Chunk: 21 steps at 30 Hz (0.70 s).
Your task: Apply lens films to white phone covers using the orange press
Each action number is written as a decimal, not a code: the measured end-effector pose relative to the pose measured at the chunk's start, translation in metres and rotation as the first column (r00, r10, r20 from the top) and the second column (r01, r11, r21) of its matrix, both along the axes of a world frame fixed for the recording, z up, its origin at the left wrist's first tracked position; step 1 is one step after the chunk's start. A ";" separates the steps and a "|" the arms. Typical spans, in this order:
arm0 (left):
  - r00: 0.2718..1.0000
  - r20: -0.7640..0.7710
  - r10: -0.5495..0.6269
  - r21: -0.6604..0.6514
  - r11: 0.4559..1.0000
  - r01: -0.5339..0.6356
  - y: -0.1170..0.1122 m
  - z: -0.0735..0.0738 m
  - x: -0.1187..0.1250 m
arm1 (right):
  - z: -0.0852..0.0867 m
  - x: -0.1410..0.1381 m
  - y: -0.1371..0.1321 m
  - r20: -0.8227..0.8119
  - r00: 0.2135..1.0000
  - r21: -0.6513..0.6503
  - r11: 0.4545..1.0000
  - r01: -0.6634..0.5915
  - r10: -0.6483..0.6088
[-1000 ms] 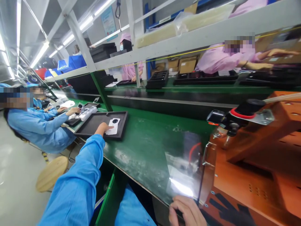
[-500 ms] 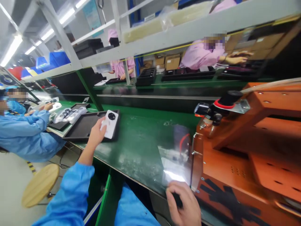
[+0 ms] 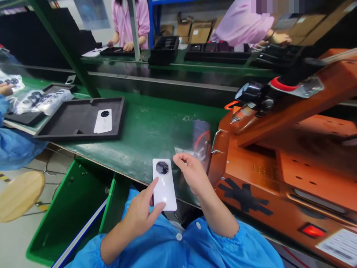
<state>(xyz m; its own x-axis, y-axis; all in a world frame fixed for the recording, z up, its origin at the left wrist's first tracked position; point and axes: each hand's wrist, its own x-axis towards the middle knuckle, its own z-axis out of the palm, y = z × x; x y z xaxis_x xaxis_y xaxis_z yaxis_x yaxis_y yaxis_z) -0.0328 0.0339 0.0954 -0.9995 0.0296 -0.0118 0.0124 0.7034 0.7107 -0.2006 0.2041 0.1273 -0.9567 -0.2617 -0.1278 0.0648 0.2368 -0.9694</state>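
Note:
A white phone (image 3: pixel 165 190), its back with a round black camera ring facing up, is gripped by my left hand (image 3: pixel 141 210) in front of my body, at the bench edge. The thumb lies over its lower part, the fingers along its left side. My right hand (image 3: pixel 192 173) is beside the phone's upper right corner, apart from it, with thumb and fingertips pinched together. What the pinch holds, if anything, I cannot make out. A second white phone (image 3: pixel 103 123) lies back up in the right part of a black tray (image 3: pixel 67 121) on the green bench.
An orange machine (image 3: pixel 251 163) with a pressure gauge (image 3: pixel 247 93) stands at the right. Clear plastic film (image 3: pixel 202 137) lies beside it. Under the bench is a green bin (image 3: pixel 64 208), with a wooden stool (image 3: pixel 22 195) to its left. Co-workers in pink and blue sit around.
My left hand has come from the tray to my front with a white phone. My right hand has moved up and in towards it. The view has tilted down.

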 end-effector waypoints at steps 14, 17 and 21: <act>0.812 -0.547 -0.204 -0.367 0.930 -0.013 -0.013 -0.052 -0.013 | 0.004 0.003 0.006 0.058 0.960 0.218 0.935 -0.279 0.273; 0.813 -0.557 -0.169 -0.331 0.943 -0.030 -0.009 -0.060 -0.014 | 0.002 0.003 0.004 0.047 0.960 0.226 0.933 -0.280 0.276; 0.812 -0.559 -0.170 -0.331 0.943 -0.030 -0.009 -0.064 -0.013 | 0.000 0.002 0.002 0.036 0.956 0.242 0.926 -0.290 0.290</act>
<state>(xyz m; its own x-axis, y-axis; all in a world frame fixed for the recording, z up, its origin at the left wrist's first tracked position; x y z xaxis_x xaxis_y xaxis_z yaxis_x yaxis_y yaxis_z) -0.0459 0.0246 0.0312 -0.8192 0.1941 0.5397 0.4031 0.8642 0.3010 -0.1981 0.2059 0.1275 -0.8439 -0.4885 -0.2218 -0.0422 0.4727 -0.8802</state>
